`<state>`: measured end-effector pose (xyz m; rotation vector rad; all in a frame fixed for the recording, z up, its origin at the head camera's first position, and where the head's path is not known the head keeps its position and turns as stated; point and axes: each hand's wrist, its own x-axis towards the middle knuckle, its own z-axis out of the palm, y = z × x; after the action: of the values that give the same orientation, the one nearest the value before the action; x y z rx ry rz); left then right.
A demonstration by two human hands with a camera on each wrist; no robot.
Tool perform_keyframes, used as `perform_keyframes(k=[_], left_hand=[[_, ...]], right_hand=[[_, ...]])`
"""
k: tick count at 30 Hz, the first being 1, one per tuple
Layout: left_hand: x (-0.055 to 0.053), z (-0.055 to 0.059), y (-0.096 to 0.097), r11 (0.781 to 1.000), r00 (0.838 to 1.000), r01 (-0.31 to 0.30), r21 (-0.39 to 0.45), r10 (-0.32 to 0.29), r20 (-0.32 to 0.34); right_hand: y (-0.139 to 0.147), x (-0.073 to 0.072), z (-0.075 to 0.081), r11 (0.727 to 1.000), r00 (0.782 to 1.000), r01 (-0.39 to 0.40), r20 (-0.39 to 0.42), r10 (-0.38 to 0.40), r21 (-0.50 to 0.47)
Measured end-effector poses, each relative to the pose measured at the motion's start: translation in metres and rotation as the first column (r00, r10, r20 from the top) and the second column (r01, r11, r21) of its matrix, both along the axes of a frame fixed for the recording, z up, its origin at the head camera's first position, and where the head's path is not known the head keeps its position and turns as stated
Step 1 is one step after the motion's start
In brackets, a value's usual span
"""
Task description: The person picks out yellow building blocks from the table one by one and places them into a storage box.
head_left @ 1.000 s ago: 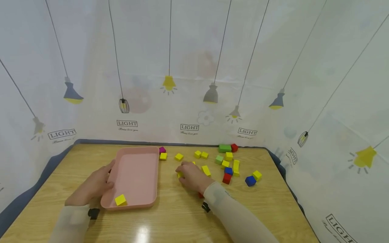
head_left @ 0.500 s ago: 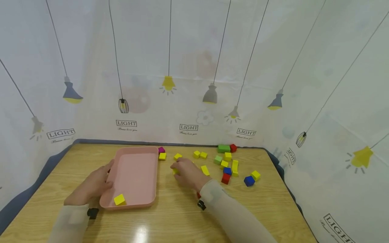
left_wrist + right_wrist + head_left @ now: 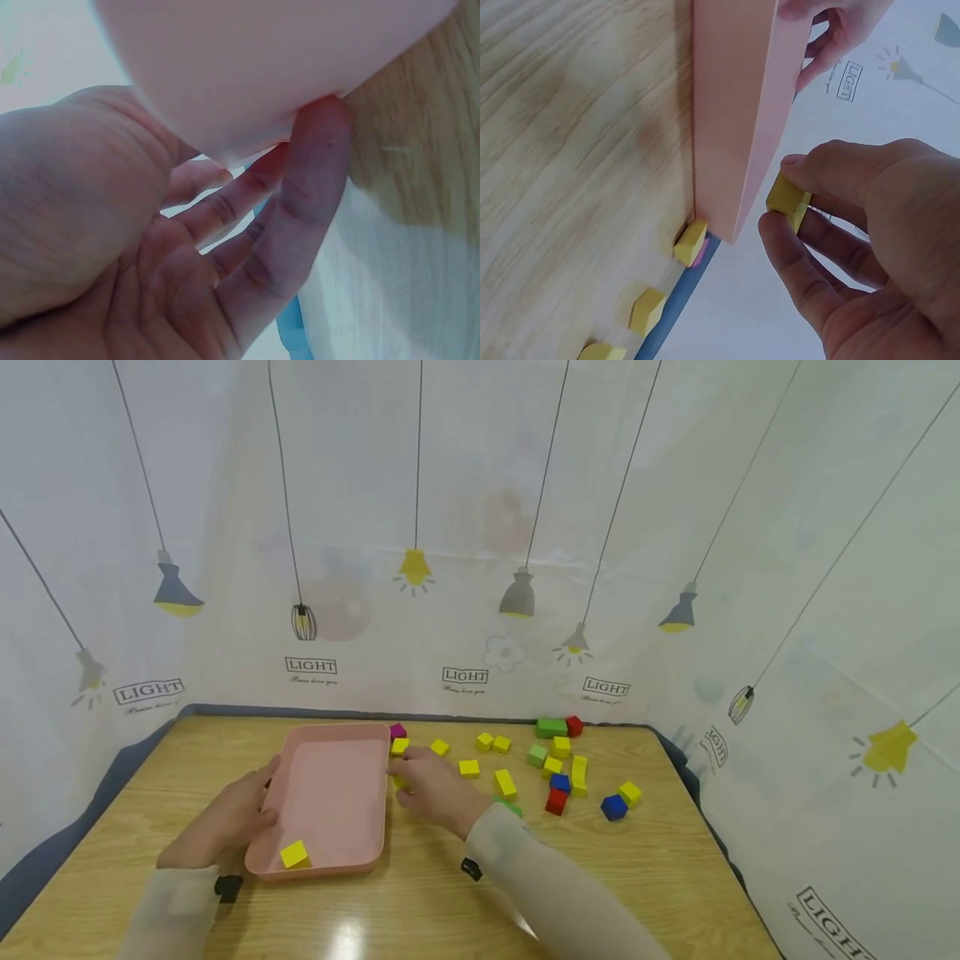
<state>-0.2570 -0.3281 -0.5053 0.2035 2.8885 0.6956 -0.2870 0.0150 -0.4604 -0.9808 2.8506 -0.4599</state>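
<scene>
A pink tray [image 3: 337,789] lies on the left of the table. My left hand [image 3: 221,822] grips its left side, thumb over the rim; in the left wrist view the fingers [image 3: 319,161] press against its outer wall [image 3: 247,75]. One yellow block [image 3: 296,854] rests in the tray's near left corner. My right hand [image 3: 435,789] is beside the tray's right rim, pinching a yellow block [image 3: 787,196] between thumb and fingers, clear of the table in the right wrist view.
Several yellow blocks [image 3: 468,769] lie scattered right of the tray. Among them are red [image 3: 557,802], blue [image 3: 613,807] and green blocks [image 3: 552,727]. A magenta block [image 3: 397,731] sits by the tray's far right corner. A white printed curtain [image 3: 465,610] surrounds the wooden table.
My right hand has moved left toward the tray with the yellow block, uncovering a yellow and a green block behind it. My left hand and the tray stay in place.
</scene>
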Motion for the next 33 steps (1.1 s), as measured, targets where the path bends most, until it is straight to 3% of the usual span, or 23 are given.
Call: perform_keyframes(k=[7,18,33], left_hand=[[0.000,-0.001,0.000,1.000,1.000,-0.003,0.010,0.003,0.005],[-0.002,-0.003,-0.001,1.000,1.000,-0.011,0.011,0.010,0.012],[-0.001,-0.003,-0.001,1.000,1.000,0.004,0.001,-0.004,-0.018]], right_hand=[[-0.022,0.010,0.000,0.997,0.997,-0.072,-0.019,0.072,-0.009],[-0.054,0.028,-0.004,0.989,0.992,-0.125,-0.013,0.126,0.079],[-0.067,0.036,-0.014,0.960,0.964,-0.251,-0.056,0.260,0.125]])
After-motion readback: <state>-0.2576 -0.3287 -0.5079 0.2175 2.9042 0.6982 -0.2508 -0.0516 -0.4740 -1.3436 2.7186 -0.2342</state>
